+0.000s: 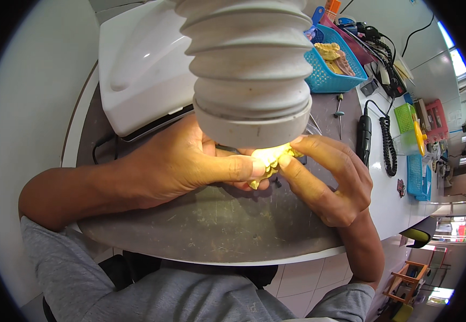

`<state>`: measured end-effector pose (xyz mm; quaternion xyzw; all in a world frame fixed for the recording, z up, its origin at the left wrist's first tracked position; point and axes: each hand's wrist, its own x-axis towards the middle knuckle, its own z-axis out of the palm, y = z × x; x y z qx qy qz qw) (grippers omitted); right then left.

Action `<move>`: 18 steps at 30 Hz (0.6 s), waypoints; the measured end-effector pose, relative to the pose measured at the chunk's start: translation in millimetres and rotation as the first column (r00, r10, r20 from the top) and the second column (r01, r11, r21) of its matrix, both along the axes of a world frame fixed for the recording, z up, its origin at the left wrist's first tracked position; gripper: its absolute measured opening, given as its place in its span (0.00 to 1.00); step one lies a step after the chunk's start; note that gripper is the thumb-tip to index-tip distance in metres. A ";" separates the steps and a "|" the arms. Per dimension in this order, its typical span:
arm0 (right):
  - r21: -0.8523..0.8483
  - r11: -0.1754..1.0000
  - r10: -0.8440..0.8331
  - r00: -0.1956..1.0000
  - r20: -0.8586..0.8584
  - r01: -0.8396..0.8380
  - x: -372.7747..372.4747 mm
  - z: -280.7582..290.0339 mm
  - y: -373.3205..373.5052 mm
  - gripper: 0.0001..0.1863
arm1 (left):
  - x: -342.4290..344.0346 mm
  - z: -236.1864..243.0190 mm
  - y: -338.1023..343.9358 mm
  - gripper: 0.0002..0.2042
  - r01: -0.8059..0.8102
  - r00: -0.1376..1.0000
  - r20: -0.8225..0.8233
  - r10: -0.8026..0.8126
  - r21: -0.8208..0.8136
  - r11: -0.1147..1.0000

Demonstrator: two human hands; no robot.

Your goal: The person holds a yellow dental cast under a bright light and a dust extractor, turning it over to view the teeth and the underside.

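Note:
Between both hands, just under the nozzle's rim, is a yellow dental cast (268, 159) with a row of tooth shapes, brightly lit. My left hand (200, 158) grips its left end, thumb on top and fingers curled beneath. On the other end, my right hand (332, 177) is closed, thumb and forefinger pinching the cast. The nozzle hides part of the left fingers and the cast's far side. A dark, thin object (227, 148) shows beside the left fingers; its kind is unclear. Small dark bits (277, 182) lie on the mat below the cast.
A white ribbed suction hose (249, 70) hangs low over the hands. A white machine housing (141, 70) stands at the far left. A blue basket (336, 80) holds more casts. To the right lie a black handpiece (364, 134) with coiled cord and a thin bur tool (340, 115).

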<state>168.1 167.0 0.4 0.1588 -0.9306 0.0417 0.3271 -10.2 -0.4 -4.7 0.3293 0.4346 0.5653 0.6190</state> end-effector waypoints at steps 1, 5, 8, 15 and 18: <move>0.007 1.000 -0.011 1.000 0.007 0.011 0.7 0.4 -1.4 0.19 | 0.0 -0.6 0.2 0.16 -0.003 1.000 -0.021 0.003 -0.003 1.000; 0.033 0.998 -0.060 0.998 0.024 0.059 3.3 2.6 -6.7 0.19 | 1.4 -2.6 1.2 0.16 -0.017 0.999 -0.029 0.019 0.060 0.998; 0.042 0.996 -0.086 0.994 0.061 0.084 5.0 4.8 -9.8 0.19 | 5.8 -4.6 -1.2 0.16 -0.075 0.997 -0.031 0.077 0.068 0.995; 0.044 0.993 -0.111 0.985 0.132 0.107 8.5 5.2 -13.8 0.20 | 16.8 -14.8 -9.3 0.25 -0.163 0.959 -0.212 0.189 0.136 0.977; 0.058 0.994 -0.099 0.984 0.145 0.091 8.5 4.5 -13.7 0.21 | 20.6 -16.4 -12.0 0.26 -0.185 0.931 -0.285 0.229 0.173 0.967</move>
